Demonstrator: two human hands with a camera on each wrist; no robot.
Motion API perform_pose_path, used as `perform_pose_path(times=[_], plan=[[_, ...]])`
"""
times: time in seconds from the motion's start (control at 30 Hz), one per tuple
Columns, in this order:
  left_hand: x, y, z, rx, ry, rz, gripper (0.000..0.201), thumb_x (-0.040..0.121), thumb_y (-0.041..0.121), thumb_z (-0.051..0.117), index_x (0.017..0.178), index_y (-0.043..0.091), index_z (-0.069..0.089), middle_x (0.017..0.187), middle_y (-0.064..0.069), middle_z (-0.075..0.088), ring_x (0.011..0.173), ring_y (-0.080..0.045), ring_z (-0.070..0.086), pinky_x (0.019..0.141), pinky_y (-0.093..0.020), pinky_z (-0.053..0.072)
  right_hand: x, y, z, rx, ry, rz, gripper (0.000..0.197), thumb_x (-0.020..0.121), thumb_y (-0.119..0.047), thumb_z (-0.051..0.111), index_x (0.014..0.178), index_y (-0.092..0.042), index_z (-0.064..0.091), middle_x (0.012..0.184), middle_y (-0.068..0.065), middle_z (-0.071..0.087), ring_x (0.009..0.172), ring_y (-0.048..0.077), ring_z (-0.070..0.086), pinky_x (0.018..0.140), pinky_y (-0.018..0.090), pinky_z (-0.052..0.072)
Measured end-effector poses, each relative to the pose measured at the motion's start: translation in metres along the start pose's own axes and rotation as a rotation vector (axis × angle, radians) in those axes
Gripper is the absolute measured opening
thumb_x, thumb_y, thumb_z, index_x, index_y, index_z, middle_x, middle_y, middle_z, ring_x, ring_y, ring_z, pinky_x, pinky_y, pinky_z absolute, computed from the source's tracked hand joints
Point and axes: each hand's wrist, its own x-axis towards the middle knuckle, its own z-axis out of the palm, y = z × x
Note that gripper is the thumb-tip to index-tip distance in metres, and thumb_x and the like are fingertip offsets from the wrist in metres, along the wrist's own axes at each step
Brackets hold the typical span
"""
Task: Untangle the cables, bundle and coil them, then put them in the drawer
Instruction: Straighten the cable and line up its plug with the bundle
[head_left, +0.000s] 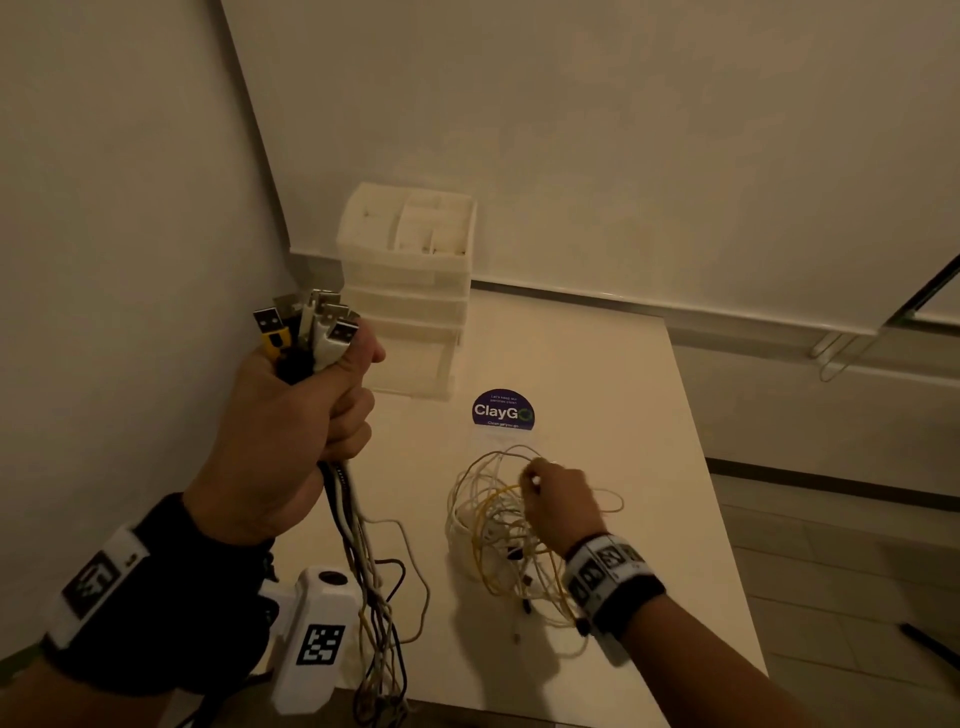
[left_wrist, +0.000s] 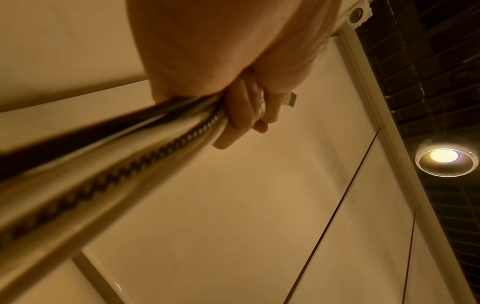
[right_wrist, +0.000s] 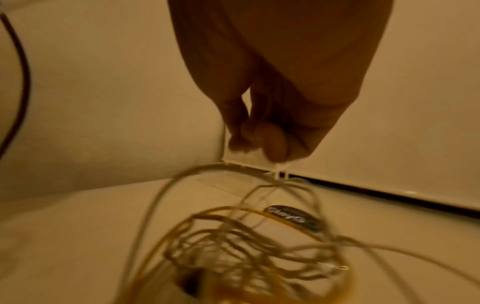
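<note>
1. We hold the gathered cables in our left hand, fist closed round them just under the USB plugs. The plugs point up and the strands hang down past the table edge, so the bundle's long axis is approx. vertical.
2. Our right hand is low over the table, fingertips pinching thin strands at the top of the loose tangle. Which strand exactly we cannot tell; the wrist view is blurred.
3. The tangle lies on the table directly under and in front of the right hand, to the right of the left-hand bundle and apart from it. The right hand is much the nearer one.
4. We judge the next pull must go up and away from the tangle, w/ the left hand as anchor.
5. The drawer unit stands at the far left of the table, beyond both hands. Its drawers look closed.
</note>
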Motion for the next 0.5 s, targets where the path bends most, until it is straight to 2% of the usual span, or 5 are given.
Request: perform_pose_path(times=[0.07, 0.13, 0.33, 0.4, 0.5], plan=[[-0.001, 0.0, 0.002, 0.0, 0.003, 0.005, 0.024, 0.074, 0.038, 0.066, 0.07, 0.015, 0.061, 0.046, 0.005, 0.026, 0.035, -0.006, 0.02, 0.037, -0.014, 0.02, 0.007, -0.025, 0.019, -0.115, -0.211, 0.004, 0.032, 0.096, -0.037, 0.046, 0.109, -0.012, 0.061, 0.112, 0.013, 0.064, 0.1, 0.031, 0.062, 0.085, 0.038, 0.053], [-0.004, 0.002, 0.002, 0.006, 0.006, 0.006, 0.023, 0.074, 0.038, 0.065, 0.07, 0.015, 0.061, 0.046, 0.005, 0.025, 0.035, -0.006, 0.02, 0.038, -0.014, 0.02, 0.009, -0.035, 0.038, -0.144, -0.303, 0.067, 0.042, 0.096, -0.043, 0.045, 0.118, -0.009, 0.056, 0.12, 0.014, 0.059, 0.109, 0.032, 0.059, 0.087, 0.037, 0.047], [-0.01, 0.009, -0.012, 0.024, 0.034, 0.005, 0.024, 0.075, 0.037, 0.065, 0.072, 0.013, 0.061, 0.046, 0.004, 0.026, 0.035, -0.007, 0.02, 0.037, -0.014, 0.02, 0.01, -0.022, 0.063, -0.052, -0.269, 0.23, 0.028, 0.092, -0.025, 0.047, 0.112, -0.009, 0.06, 0.117, 0.013, 0.063, 0.106, 0.03, 0.061, 0.087, 0.033, 0.051], [-0.01, 0.011, -0.017, 0.02, 0.05, 0.009, 0.025, 0.075, 0.038, 0.064, 0.073, 0.013, 0.061, 0.046, 0.004, 0.025, 0.036, -0.007, 0.02, 0.038, -0.014, 0.019, 0.014, -0.031, 0.039, 0.025, -0.225, 0.154, 0.02, 0.088, -0.02, 0.051, 0.097, -0.006, 0.063, 0.103, 0.015, 0.067, 0.096, 0.031, 0.063, 0.079, 0.034, 0.05], [-0.008, 0.011, -0.02, 0.011, 0.05, 0.013, 0.025, 0.075, 0.037, 0.065, 0.073, 0.013, 0.061, 0.046, 0.004, 0.025, 0.035, -0.007, 0.02, 0.038, -0.015, 0.019, 0.022, -0.036, -0.014, 0.267, -0.141, -0.054, 0.012, 0.086, -0.012, 0.058, 0.079, -0.019, 0.065, 0.087, 0.007, 0.071, 0.082, 0.024, 0.066, 0.077, 0.037, 0.053]])
